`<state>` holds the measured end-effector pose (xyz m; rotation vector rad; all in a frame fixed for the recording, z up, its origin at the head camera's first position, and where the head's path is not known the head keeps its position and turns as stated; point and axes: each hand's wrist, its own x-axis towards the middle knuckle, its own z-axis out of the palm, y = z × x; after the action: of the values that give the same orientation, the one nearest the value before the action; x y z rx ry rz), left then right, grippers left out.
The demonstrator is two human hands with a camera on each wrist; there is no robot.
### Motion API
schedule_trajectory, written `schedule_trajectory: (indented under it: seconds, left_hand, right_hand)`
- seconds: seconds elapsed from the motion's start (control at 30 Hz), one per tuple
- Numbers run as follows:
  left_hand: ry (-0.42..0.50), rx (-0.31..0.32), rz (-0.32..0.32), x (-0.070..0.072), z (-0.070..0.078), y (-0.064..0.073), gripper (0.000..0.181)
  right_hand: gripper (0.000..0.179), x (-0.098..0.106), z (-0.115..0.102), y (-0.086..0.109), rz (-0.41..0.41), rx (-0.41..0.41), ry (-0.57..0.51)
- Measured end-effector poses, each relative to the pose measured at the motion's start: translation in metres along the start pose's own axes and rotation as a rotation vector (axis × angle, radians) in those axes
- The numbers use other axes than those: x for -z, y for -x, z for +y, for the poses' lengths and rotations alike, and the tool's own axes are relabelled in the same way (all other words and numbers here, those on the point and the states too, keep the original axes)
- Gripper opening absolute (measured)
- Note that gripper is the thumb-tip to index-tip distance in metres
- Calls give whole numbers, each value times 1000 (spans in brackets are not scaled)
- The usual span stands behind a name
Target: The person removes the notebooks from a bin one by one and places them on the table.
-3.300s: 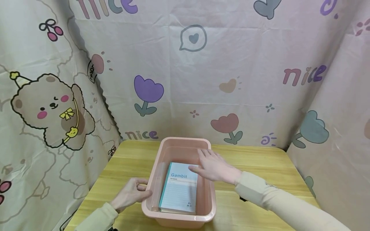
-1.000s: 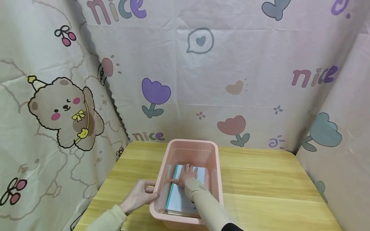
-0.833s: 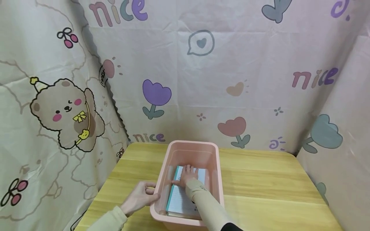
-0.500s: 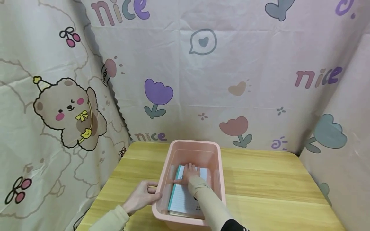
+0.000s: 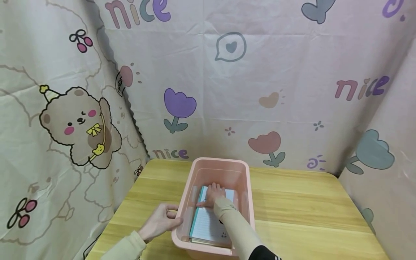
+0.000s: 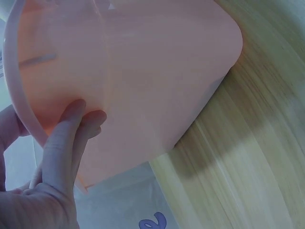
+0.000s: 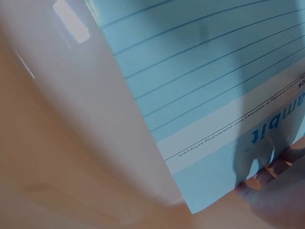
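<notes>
A pink plastic bin stands on the table. My left hand grips its left rim, thumb over the top; in the left wrist view two fingers lie along the outer wall. Inside the bin lies a white-and-blue notebook with a teal spine, lettered "Gambit", its cover facing up. My right hand reaches in over the notebook's far end, thumb stretched to the spine. Seen from the right wrist, the fingertips bend over the notebook's top edge. My right forearm covers the notebook's lower right part.
The bin stands near the front of the wooden table, its wall rising close beside the notebook. Behind the table hangs a patterned curtain, which also closes off the left and right sides.
My right hand has gone from above the bin's right side down to the notebook, where it stays over the last second. My left hand keeps its hold on the rim.
</notes>
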<state>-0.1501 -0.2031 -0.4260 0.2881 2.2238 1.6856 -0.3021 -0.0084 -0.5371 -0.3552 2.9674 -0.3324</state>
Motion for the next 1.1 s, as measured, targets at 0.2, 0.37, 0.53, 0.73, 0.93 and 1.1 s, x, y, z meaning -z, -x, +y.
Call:
schedule_trajectory:
  seconds: [0.2, 0.37, 0.53, 0.73, 0.93, 1.1]
  left_hand:
    - [-8, 13, 8, 0, 1, 0, 49]
    - [-11, 18, 16, -1, 2, 0, 51]
    - [-11, 16, 21, -1, 1, 1, 51]
    - [-5, 38, 18, -1, 0, 2, 52]
    - [0, 40, 16, -1, 3, 3, 52]
    - [8, 46, 20, -2, 3, 2, 51]
  right_hand:
    - [94, 2, 0, 0, 35, 18, 47]
    - [93, 2, -2, 0, 95, 41, 131]
    - [103, 3, -6, 0, 110, 27, 183]
    - [109, 5, -11, 2, 120, 12, 231]
    - [112, 11, -14, 3, 141, 6, 258]
    - [109, 15, -14, 3, 156, 29, 254]
